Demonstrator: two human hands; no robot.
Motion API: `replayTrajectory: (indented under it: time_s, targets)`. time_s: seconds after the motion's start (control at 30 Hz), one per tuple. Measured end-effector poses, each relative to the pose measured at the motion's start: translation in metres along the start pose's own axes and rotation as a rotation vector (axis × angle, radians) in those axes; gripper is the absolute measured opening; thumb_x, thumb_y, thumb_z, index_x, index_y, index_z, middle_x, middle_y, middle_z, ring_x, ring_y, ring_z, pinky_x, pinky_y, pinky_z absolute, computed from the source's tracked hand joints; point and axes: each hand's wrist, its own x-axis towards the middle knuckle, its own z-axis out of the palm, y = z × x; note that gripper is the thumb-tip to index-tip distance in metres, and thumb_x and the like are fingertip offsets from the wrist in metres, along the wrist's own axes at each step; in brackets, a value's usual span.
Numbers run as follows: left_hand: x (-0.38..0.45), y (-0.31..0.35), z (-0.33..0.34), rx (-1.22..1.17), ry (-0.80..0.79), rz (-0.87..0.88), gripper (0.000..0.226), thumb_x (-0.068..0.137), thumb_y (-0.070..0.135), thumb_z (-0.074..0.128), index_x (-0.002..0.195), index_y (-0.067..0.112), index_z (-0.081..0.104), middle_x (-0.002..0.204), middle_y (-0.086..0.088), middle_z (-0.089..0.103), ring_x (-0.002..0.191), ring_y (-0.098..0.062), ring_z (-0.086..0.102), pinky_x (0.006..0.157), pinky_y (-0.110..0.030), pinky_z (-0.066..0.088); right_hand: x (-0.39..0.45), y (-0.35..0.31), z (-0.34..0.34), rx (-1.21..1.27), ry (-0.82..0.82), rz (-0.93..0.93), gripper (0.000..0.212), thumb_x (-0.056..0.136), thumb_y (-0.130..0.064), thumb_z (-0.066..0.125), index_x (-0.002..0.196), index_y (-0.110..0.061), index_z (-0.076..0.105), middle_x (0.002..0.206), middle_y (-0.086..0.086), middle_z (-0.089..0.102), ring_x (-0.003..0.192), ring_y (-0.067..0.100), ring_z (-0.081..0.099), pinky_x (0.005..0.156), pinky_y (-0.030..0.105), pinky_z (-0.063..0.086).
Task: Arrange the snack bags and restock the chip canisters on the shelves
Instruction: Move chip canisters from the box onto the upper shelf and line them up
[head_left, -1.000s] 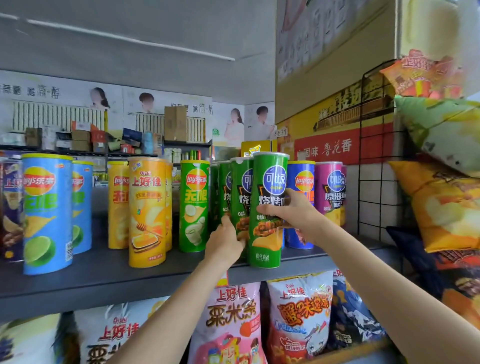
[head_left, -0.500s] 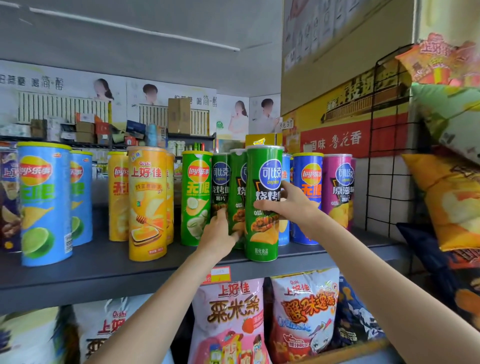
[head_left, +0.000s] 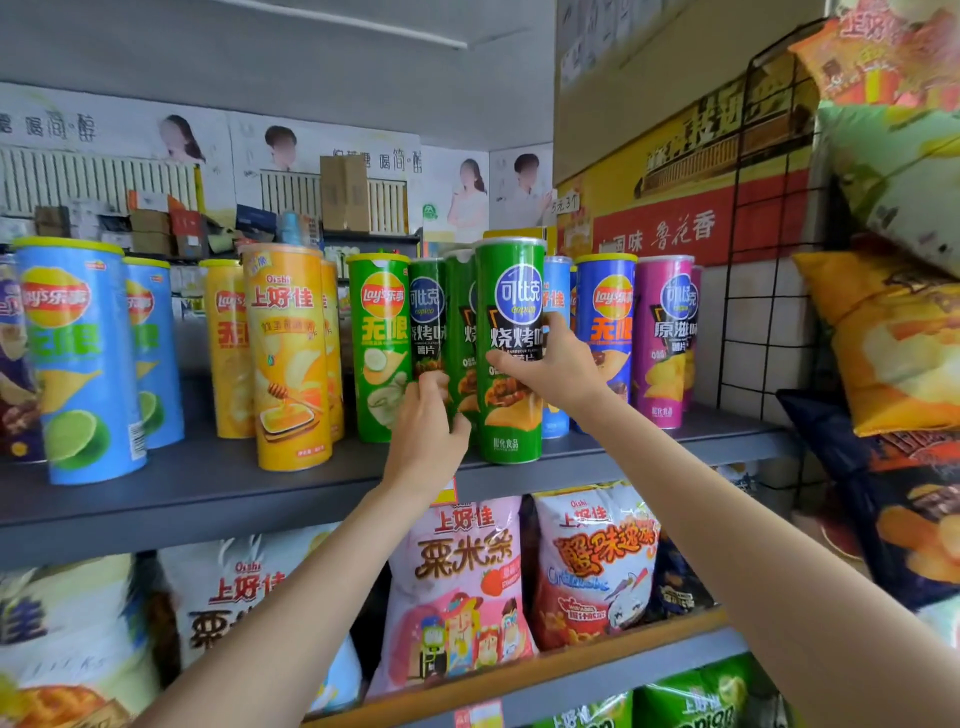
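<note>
On grey shelf (head_left: 208, 499), hands gripping two upright green canisters (head_left: 511, 322)

Bare grey shelf (head_left: 197, 483) lies open at centre-left, in front of the canister row. At right, a wire rack (head_left: 763, 260) and hanging bags (head_left: 883, 338) crowd the shelf end.

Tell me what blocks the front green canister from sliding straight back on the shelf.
The front green canister, held by the right hand, has another green canister directly behind it, gripped by the left hand. That blocks the way back.
</note>
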Motion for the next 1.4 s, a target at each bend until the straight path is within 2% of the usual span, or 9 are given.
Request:
replayTrajectory:
  time_s: [0.23,0.4,0.5,0.6,0.77,0.93,1.13,1.27,1.4]
  targets:
    - [-0.002,0.012,-0.002,0.065,-0.093,-0.003,0.048,0.089,0.015,0.057,0.133,0.011,0.036,0.128,-0.012,0.044,0.118,-0.026,0.045,0.094,-0.032,0.038,-0.002,0.004,0.002,0.009,0.184,0.021,0.058,0.076,-0.028,0.075,0.117,-0.005,0.042,0.103,0.004,0.059,0.092,0.020,0.056,0.078,0.031,0.045]
    - [0.008,0.016,-0.007,0.014,-0.057,-0.108,0.052,0.088,0.017,0.060,0.133,0.008,0.034,0.131,-0.012,0.043,0.118,-0.025,0.045,0.093,-0.031,0.039,-0.004,0.008,-0.008,0.068,0.201,0.047,0.057,0.076,-0.024,0.074,0.118,-0.005,0.041,0.099,0.004,0.058,0.091,0.020,0.056,0.077,0.031,0.046]
    - [0.018,0.018,-0.010,-0.074,-0.096,-0.210,0.060,0.087,0.019,0.063,0.136,0.005,0.032,0.135,-0.011,0.043,0.124,-0.024,0.042,0.099,-0.031,0.035,-0.002,0.011,-0.012,0.065,0.190,0.051,0.058,0.077,-0.023,0.074,0.120,-0.003,0.041,0.105,0.008,0.061,0.092,0.022,0.058,0.082,0.037,0.050]
    - [0.024,0.019,-0.008,-0.132,-0.140,-0.289,0.064,0.084,0.020,0.066,0.136,0.006,0.031,0.131,-0.010,0.047,0.122,-0.025,0.044,0.096,-0.030,0.036,-0.001,0.013,-0.014,0.048,0.169,0.036,0.057,0.077,-0.024,0.074,0.119,-0.004,0.042,0.101,0.005,0.059,0.095,0.023,0.059,0.085,0.039,0.049]
    - [0.034,0.014,0.003,-0.167,-0.189,-0.382,0.079,0.075,0.031,0.073,0.137,0.012,0.029,0.135,-0.011,0.046,0.128,-0.029,0.038,0.107,-0.039,0.034,0.000,0.016,-0.013,0.060,0.154,0.022,0.057,0.078,-0.024,0.073,0.121,-0.005,0.041,0.098,0.001,0.056,0.090,0.017,0.055,0.081,0.032,0.047]
    - [0.034,0.013,0.013,-0.133,-0.170,-0.389,0.079,0.077,0.029,0.073,0.139,0.010,0.027,0.137,-0.013,0.039,0.133,-0.030,0.025,0.105,-0.036,0.028,0.002,0.018,-0.011,0.088,0.151,0.026,0.058,0.078,-0.025,0.073,0.122,-0.007,0.041,0.098,0.000,0.057,0.090,0.016,0.056,0.079,0.029,0.047]
    - [0.035,0.011,0.016,-0.142,-0.205,-0.357,0.077,0.081,0.022,0.069,0.142,0.012,0.023,0.137,-0.015,0.039,0.132,-0.027,0.025,0.102,-0.032,0.029,0.005,0.021,-0.007,0.093,0.155,0.023,0.058,0.078,-0.025,0.072,0.123,-0.005,0.041,0.095,-0.003,0.055,0.090,0.013,0.054,0.084,0.032,0.048]
    - [0.039,0.010,0.017,-0.162,-0.268,-0.358,0.082,0.081,0.021,0.067,0.145,0.016,0.017,0.143,-0.013,0.032,0.133,-0.025,0.025,0.104,-0.031,0.029,0.005,0.022,-0.006,0.105,0.153,0.015,0.053,0.078,-0.025,0.072,0.119,-0.008,0.043,0.084,-0.013,0.053,0.087,0.012,0.053,0.079,0.028,0.046]
    - [0.042,0.011,0.018,-0.169,-0.302,-0.344,0.078,0.079,0.019,0.067,0.143,0.017,0.022,0.143,-0.012,0.036,0.134,-0.025,0.028,0.108,-0.035,0.028,0.003,0.019,-0.006,0.119,0.119,0.001,0.050,0.079,-0.023,0.071,0.119,-0.011,0.043,0.081,-0.020,0.049,0.082,0.007,0.053,0.075,0.022,0.047]
